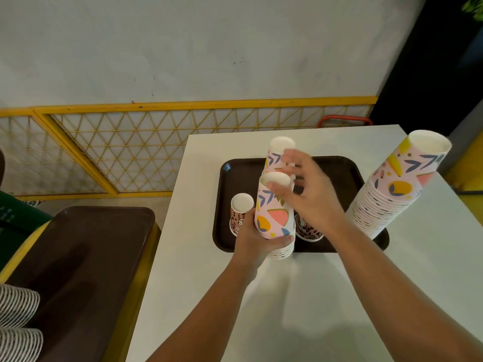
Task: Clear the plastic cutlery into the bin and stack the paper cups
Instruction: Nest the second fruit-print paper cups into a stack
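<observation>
Head view: left hand (254,240) grips cup stack (274,218) (inverted); right hand (307,194) fingers spread, empty.

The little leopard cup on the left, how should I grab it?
Pinch the leopard cup around its narrow upper wall, coming from above-left. It stands upside down on the tray, base up, and the held stack and left hand crowd its right side.

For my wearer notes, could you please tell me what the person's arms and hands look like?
Both forearms are bare, with no sleeves in view. The left hand and right hand wear no gloves, and no rings, watch or bracelets are visible.
</observation>
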Tool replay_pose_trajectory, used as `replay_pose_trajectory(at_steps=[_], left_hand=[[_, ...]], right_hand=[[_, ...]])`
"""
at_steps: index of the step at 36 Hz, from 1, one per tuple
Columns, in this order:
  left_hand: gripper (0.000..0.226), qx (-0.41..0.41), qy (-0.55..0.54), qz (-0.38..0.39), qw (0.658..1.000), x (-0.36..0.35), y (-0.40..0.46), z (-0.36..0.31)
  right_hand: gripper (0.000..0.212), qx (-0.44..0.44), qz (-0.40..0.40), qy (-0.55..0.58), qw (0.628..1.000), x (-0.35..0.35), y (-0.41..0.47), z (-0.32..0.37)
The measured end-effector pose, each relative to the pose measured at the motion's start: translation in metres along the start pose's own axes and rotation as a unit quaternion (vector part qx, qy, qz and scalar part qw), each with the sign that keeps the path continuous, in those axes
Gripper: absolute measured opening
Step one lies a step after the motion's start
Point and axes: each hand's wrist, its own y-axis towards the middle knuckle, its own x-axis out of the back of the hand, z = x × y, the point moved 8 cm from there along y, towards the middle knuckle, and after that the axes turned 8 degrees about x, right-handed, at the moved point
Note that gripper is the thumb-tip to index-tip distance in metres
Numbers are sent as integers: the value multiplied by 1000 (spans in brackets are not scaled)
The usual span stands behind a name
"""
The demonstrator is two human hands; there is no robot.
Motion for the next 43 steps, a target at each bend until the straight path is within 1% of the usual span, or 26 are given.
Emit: replay_pose_trajectory(at_steps=[2,4,9,13,19,25,30,32,35,38,43], left_hand=[[72,-6,18,-1,1000,-3,-2,-4],[71,-11,32,-5,999,-6,-6,-9],[76,-24,60,-10,998,-10,-12,-13],[78,-55,72,-18,996,-7,-12,-14],[78,-59,74,-14,995,-8,-12,-18],[74,-56,50,-6,997,-7,-10,-15],[82,-38,10,10,999,-8,-9,-6],[89,-33,4,8,999,-7,-7,-3],[90,-21,8,-3,1000,-4,-5,0],[85,-14,4,-6,1000,-2,-3,3],[74,-6,-5,0,1000,-1,0,4]], right_hand=[[64,-8,38,-38,999,-10,-10,-3],[65,-27,53,-59,996,-15,-17,-7],[63,-46,32,-62,996,-7,-20,-8],[60,-35,28,-61,997,-2,-18,-2],[59,-26,23,-47,998,2,-16,3],[55,-31,16,-20,999,7,-13,6],[49,-13,1,-1,1000,13,-6,11],[46,-10,-17,22,1000,18,-1,14],[45,1,-68,53,996,32,13,24],[44,32,-110,71,991,45,32,41],[45,92,-177,53,978,61,60,62]])
